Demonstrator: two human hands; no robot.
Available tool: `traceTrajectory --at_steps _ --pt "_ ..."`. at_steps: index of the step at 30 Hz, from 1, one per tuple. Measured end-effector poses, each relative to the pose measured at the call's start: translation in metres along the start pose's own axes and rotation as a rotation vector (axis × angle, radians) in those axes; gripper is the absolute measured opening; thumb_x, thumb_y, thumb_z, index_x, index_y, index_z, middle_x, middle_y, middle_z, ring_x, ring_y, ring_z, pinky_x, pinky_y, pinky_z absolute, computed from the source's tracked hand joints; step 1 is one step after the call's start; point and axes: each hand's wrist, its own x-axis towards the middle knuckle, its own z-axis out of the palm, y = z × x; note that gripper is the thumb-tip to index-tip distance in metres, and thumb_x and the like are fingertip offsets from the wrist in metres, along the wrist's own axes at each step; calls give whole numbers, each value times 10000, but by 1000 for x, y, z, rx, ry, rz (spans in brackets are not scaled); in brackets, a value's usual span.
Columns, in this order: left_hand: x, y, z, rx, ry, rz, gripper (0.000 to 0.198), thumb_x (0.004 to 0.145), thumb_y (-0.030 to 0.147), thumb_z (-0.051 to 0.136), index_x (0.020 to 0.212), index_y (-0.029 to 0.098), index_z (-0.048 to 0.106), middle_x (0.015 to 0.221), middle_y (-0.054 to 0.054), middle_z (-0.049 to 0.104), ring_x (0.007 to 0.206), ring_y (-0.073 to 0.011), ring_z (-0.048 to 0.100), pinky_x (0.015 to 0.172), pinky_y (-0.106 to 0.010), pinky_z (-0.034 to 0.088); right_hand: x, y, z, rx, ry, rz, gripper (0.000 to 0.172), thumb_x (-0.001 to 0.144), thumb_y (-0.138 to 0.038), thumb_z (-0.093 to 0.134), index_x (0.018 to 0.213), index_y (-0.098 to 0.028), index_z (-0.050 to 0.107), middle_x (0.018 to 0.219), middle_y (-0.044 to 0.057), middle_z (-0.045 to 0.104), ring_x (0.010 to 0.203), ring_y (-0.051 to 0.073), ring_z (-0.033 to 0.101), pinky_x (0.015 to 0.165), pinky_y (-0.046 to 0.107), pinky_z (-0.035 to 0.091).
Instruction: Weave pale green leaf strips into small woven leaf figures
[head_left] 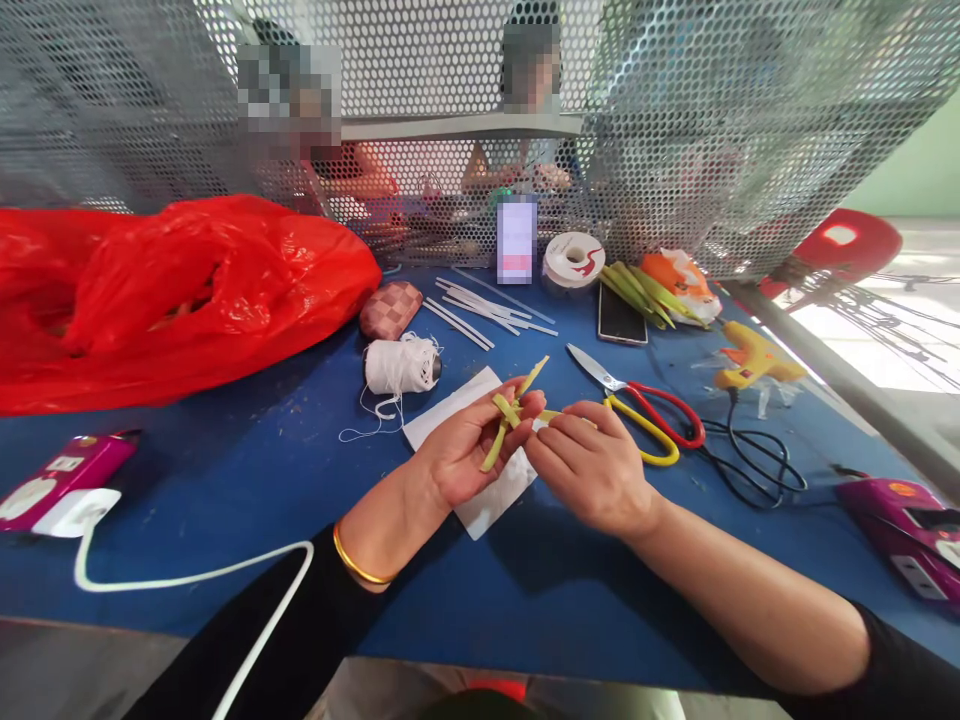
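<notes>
My left hand [469, 440], palm up, pinches a yellow-green leaf strip [508, 412] that is crossed or folded over itself. One end of the strip sticks up past my fingertips, and another hangs down over the palm. My right hand [592, 465] is closed on a further end of the strip, just right of the fold; its fingers hide most of that end. Beneath both hands lies a white paper sheet [480, 515] on the blue table. Scissors [651, 412] with one red and one yellow handle rest right beside my right hand.
A red plastic bag [187, 300] fills the left. Behind my hands are a thread spool [403, 365], white sticks [480, 305], a ribbon roll [574, 260], and green leaves [637, 290] over a phone [621, 322]. A yellow glue gun [754, 362] and purple power strips [904, 530] have cords.
</notes>
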Motion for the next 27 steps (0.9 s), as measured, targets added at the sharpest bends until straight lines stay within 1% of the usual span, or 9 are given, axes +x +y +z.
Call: traceTrajectory --at_steps 3,6,9,11,14,16,20,23,27 --pt "0 0 2 29 29 56 214 964 104 472 1009 141 678 884 -63 708 703 -102 713 647 -175 583 -1 2 -2 26 -1 5 236 903 -84 544 713 -210 605 628 -13 649 624 148 546 812 344 430" --pt "2 -5 5 90 74 178 145 929 111 539 962 134 678 851 -57 700 683 -101 696 644 -174 572 -1 0 -6 75 38 47 109 893 -127 595 831 -201 647 721 9 699 680 165 602 821 373 439" --pt "6 -15 5 161 101 235 145 878 81 581 962 145 679 865 -51 699 706 -109 680 671 -190 564 2 -7 -6 135 44 -21 166 916 -109 557 995 -201 669 805 23 708 761 174 638 835 372 444" --pt "8 -23 3 201 105 225 218 858 36 558 998 144 685 893 -59 708 751 -111 676 702 -186 551 3 -10 -5 163 -1 -95 196 930 -88 516 966 -192 679 778 19 684 774 173 641 865 371 443" --pt "8 -29 1 256 75 199 269 813 6 562 995 135 713 821 -46 700 677 -98 637 624 -167 512 4 -11 -3 226 -48 -124 233 943 -84 486 830 -186 663 729 14 659 741 168 632 884 378 444" --pt "6 -31 1 287 60 209 238 797 30 607 980 123 726 799 -39 693 658 -90 620 613 -162 497 4 -8 -4 323 8 5 210 938 -92 507 819 -194 646 740 11 682 736 163 642 856 369 454" --pt "1 -28 5 358 42 224 141 817 101 646 926 96 734 764 -47 697 673 -106 656 683 -199 540 5 -1 -8 528 157 582 121 895 -164 621 786 -217 627 703 -8 697 663 154 635 724 332 477" --pt "-1 -24 7 372 77 252 168 832 74 592 919 99 733 741 -60 712 681 -129 694 678 -210 564 5 2 -7 674 145 872 139 866 -232 653 729 -210 635 702 5 700 650 164 625 678 325 485" --pt "0 -22 8 338 91 271 184 843 66 562 914 100 728 724 -64 713 625 -130 696 608 -204 572 4 5 0 974 54 1105 198 837 -328 658 703 -182 651 712 25 703 645 159 600 633 304 473"
